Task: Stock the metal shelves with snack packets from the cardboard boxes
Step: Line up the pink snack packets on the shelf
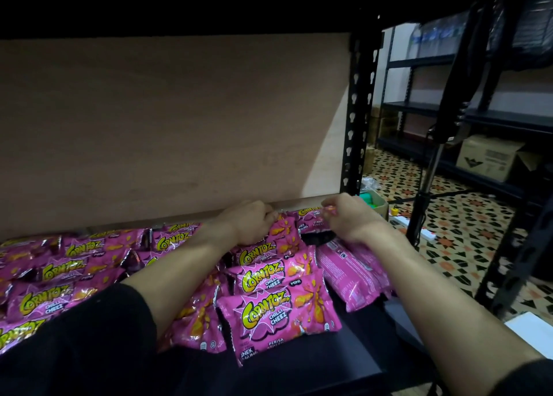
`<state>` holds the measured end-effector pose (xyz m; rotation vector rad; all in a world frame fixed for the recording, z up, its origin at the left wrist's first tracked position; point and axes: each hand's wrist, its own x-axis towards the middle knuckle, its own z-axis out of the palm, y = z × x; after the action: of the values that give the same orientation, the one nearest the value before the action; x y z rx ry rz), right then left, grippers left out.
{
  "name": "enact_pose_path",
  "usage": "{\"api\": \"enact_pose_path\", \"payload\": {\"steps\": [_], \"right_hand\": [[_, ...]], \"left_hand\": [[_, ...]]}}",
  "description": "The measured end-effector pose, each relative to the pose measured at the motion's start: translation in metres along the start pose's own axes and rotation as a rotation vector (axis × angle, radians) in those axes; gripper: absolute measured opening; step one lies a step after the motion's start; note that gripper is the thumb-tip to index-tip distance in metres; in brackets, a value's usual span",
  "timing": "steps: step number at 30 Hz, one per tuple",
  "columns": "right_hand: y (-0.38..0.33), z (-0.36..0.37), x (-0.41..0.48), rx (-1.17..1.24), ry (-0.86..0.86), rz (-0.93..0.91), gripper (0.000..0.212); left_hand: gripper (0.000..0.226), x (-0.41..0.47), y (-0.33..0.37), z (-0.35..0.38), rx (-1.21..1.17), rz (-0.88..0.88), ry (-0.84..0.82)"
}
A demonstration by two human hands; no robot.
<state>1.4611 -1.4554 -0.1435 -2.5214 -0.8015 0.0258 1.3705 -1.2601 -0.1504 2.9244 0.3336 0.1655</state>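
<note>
Several pink Corntoz Chilli Cheez snack packets (278, 315) lie spread over the black metal shelf (368, 336), from its left end to near the right upright. Both arms reach to the back of the shelf. My left hand (248, 222) lies with curled fingers on a packet (282, 231) in the back row. My right hand (350, 216) pinches the top edge of the rearmost right packet (311, 219), which stands against the brown back panel (179, 120).
A perforated black upright (357, 120) bounds the shelf on the right. Beyond it a patterned tile floor (449, 234) holds a tripod pole (425, 186), a power strip and a small box. More dark shelves (493, 120) at the back carry a cardboard box (490, 156) and bottled water.
</note>
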Motion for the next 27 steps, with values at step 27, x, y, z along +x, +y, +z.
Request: {"api": "enact_pose_path", "payload": {"steps": [27], "right_hand": [[0.027,-0.046,-0.075,1.384,0.069,0.269,0.042]], "left_hand": [[0.028,-0.04,0.077,-0.025,-0.538,0.185,0.091]]}}
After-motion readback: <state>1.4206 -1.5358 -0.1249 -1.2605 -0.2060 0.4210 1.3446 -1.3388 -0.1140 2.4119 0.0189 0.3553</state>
